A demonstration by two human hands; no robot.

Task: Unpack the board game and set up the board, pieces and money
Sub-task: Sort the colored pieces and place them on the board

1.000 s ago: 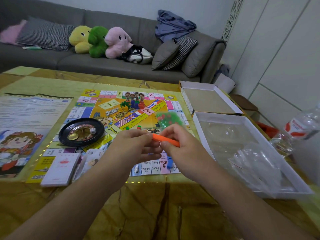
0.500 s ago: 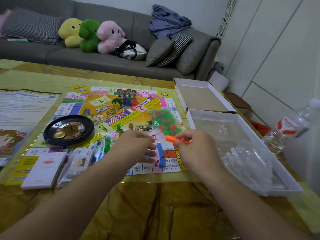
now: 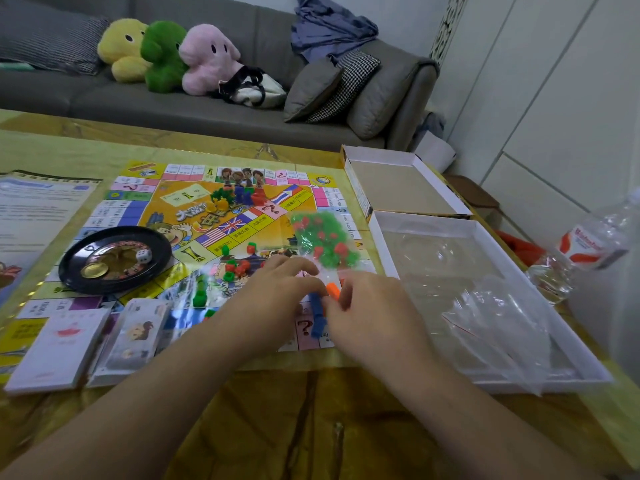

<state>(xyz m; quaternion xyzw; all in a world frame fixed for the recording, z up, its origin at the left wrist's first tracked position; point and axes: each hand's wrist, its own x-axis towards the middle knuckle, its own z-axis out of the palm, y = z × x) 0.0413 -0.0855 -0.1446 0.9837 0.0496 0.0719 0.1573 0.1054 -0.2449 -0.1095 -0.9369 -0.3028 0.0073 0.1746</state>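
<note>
Board game pieces are right under both hands at the lower centre of the frame: the right hand (image 3: 367,317) has its fingers curled round an orange stick (image 3: 333,289), and the left hand (image 3: 273,292) meets it fingertip to fingertip, though whether the left actually grips anything I cannot tell. A blue stick (image 3: 317,315) lies on the game board (image 3: 166,202) just below their fingertips. Left of the hands, two decks of cards (image 3: 55,344) sit side by side on the board's near edge. Small green and red houses (image 3: 235,268) are scattered loose just beyond the left hand. A clear bag of green and red pieces (image 3: 323,239) lies on the board's right side, above the right hand. The black roulette wheel (image 3: 116,259) rests on the board's left part with a white die (image 3: 143,256) in it. At right, the white box tray (image 3: 381,237) holds crumpled clear plastic bags (image 3: 498,317), the box lid (image 3: 398,188) behind it. Far right, a plastic bottle (image 3: 588,251) lies blurred. Standing pawns (image 3: 242,195) cluster at the board's far middle. A rule sheet (image 3: 38,209) lies at left. Across the top runs a grey sofa (image 3: 207,109) with three plush toys (image 3: 166,53).
</note>
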